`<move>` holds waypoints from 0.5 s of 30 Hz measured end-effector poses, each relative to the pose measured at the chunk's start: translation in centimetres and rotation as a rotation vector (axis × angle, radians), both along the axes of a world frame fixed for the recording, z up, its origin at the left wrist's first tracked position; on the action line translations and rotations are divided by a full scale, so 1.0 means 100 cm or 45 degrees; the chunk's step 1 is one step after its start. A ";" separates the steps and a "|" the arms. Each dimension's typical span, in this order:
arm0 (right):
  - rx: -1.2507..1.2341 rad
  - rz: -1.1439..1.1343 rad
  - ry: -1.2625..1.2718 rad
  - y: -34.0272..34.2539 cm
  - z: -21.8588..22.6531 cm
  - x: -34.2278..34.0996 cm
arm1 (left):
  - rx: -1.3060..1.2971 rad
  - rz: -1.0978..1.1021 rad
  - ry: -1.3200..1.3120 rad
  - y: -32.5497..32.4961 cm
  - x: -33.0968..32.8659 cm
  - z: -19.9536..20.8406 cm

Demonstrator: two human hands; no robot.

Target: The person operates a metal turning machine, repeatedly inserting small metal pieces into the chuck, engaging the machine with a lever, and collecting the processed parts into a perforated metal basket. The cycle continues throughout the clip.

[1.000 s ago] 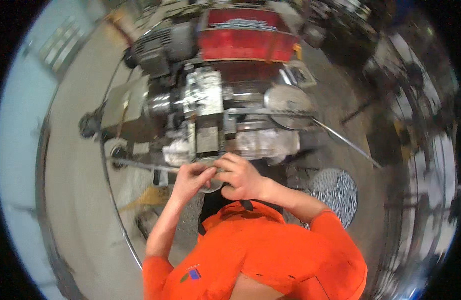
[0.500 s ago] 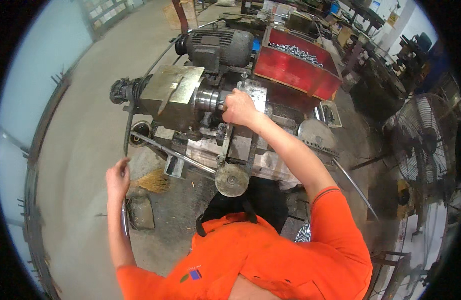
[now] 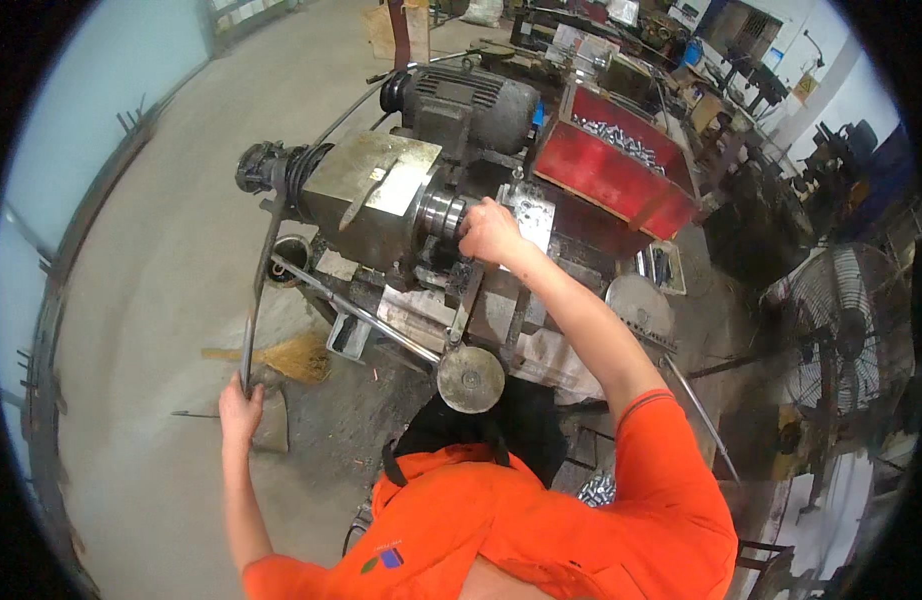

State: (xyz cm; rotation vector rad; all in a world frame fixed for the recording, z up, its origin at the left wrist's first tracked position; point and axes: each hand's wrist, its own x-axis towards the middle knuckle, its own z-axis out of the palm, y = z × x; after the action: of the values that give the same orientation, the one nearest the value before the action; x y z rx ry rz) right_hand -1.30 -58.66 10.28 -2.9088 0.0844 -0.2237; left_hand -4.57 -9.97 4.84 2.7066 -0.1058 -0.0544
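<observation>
Apart now, my left hand (image 3: 243, 410) and right hand (image 3: 489, 235) have left the round disc (image 3: 471, 380) where they met a second ago. My left is wrapped around the long lever (image 3: 253, 320), off the left edge of the machine (image 3: 366, 225); the disc sits at its near edge. Farther in, my right's fingers are curled narrow beside the shiny spindle (image 3: 443, 215); I cannot tell whether they hold anything. Beyond stands the motor (image 3: 469, 105), and past the far right corner, the red bin (image 3: 591, 165).

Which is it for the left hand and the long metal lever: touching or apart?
Touching: the head view shows the left hand closed around the long metal lever's lower end.
</observation>
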 end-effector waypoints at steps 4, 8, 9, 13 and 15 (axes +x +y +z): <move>-0.010 0.085 0.018 -0.004 0.002 0.001 | 0.228 0.037 -0.070 -0.001 0.004 -0.007; -0.027 0.112 0.005 -0.012 -0.002 -0.003 | 0.536 -0.026 -0.068 0.034 0.030 -0.010; 0.004 0.133 -0.023 -0.012 -0.004 -0.002 | 0.725 0.054 0.013 0.071 0.062 -0.021; 0.082 0.122 -0.072 -0.006 -0.003 -0.003 | 0.874 -0.159 -0.604 0.140 0.123 -0.019; 0.042 0.069 -0.055 -0.009 0.001 -0.005 | 0.906 -0.182 -0.626 0.138 0.145 -0.017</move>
State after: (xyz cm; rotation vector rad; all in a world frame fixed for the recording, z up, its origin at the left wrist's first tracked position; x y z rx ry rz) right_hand -1.83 -59.61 10.39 -2.8671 0.0022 -0.2725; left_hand 9.97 3.81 3.11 3.3468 -0.5104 0.6510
